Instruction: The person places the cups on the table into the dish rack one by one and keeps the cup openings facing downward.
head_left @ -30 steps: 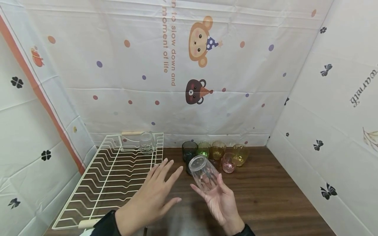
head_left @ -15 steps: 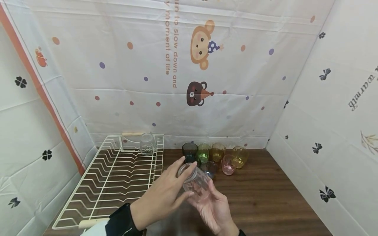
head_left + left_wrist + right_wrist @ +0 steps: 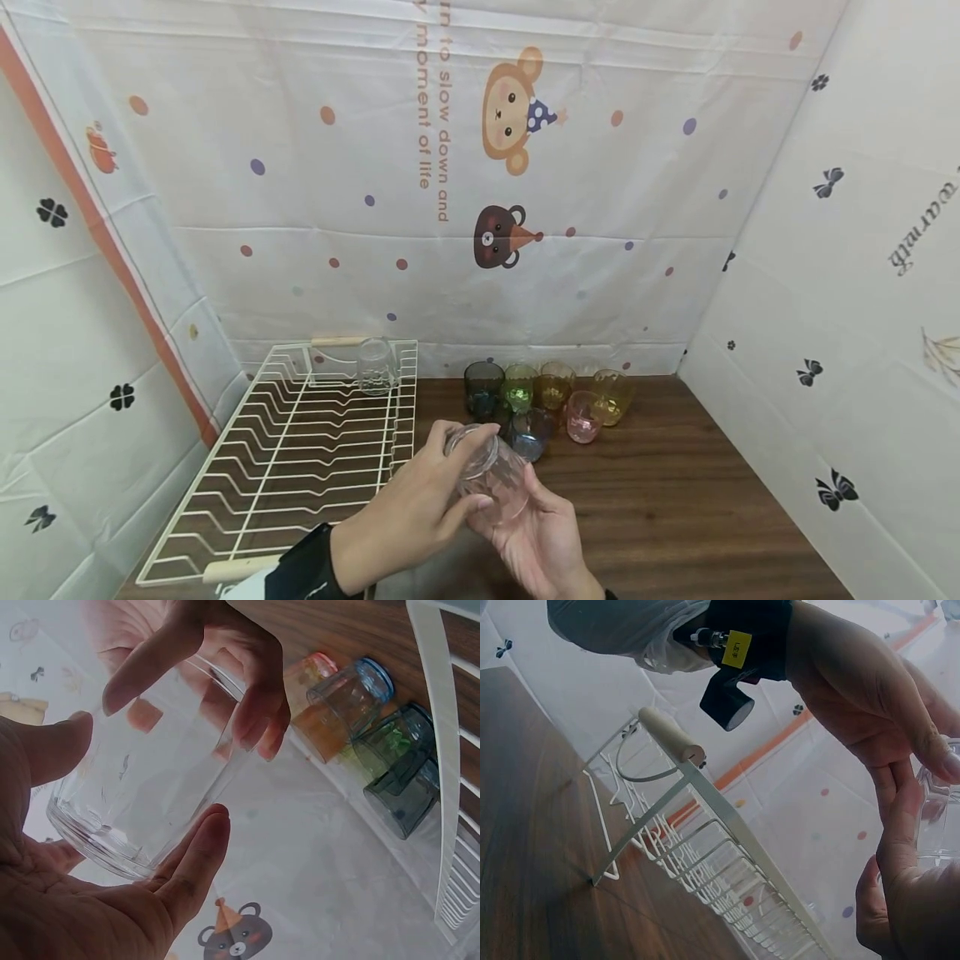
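Note:
A clear drinking glass (image 3: 504, 485) is held tilted above the table by both hands, its thick base toward the upper left. My left hand (image 3: 408, 517) grips the base end, thumb on one side and fingers on the other. The right hand (image 3: 542, 533) holds the glass nearer its rim. In the left wrist view the glass (image 3: 161, 765) looks colourless and see-through, between the fingers of both hands. Only part of the glass (image 3: 937, 825) shows at the edge of the right wrist view.
A white wire dish rack (image 3: 262, 475) stands at left, with another clear glass (image 3: 375, 367) at its far end. Behind the hands are dark (image 3: 483, 390), green (image 3: 519, 387), amber (image 3: 556, 385), yellow (image 3: 612, 397), pink (image 3: 582, 417) and blue (image 3: 530, 433) glasses on the wooden table (image 3: 675, 500).
My left hand has moved right from beside the rack and now grips the glass's base. The glass has shifted slightly left and down, bringing the blue glass behind it into fuller view.

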`<state>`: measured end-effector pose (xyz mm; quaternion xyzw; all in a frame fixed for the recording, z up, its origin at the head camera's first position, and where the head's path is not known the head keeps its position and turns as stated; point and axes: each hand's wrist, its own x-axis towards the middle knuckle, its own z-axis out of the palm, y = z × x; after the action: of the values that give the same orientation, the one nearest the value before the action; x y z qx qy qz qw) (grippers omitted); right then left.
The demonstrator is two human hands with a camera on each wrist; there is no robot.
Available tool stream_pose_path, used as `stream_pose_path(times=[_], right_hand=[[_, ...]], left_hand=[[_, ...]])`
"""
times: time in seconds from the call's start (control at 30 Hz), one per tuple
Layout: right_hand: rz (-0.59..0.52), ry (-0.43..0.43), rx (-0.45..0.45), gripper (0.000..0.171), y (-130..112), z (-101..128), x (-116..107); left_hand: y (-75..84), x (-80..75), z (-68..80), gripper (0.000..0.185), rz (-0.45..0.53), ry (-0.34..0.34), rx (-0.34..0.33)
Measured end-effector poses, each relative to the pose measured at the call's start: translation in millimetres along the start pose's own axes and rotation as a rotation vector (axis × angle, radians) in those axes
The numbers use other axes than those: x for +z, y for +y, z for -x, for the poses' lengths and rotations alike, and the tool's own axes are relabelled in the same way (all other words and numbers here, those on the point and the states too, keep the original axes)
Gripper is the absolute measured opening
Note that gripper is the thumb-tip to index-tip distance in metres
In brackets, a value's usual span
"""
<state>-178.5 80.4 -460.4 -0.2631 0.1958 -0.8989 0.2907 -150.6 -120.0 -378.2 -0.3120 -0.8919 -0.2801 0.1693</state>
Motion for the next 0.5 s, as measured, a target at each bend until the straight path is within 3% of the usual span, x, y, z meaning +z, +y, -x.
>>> stream_pose_path(times=[0.3, 0.5], right_hand=[[0.027, 0.004, 0.052, 0.055, -4.8, -2.0, -1.2], [0.112, 0.013, 0.044, 0.052, -5.5, -3.6, -3.7]], left_hand=[[0.2, -3.5, 1.9, 0.073, 0.010, 0.005, -0.026], [-2.0, -3.2, 3.6, 0.078, -0.003, 0.032, -0.021]])
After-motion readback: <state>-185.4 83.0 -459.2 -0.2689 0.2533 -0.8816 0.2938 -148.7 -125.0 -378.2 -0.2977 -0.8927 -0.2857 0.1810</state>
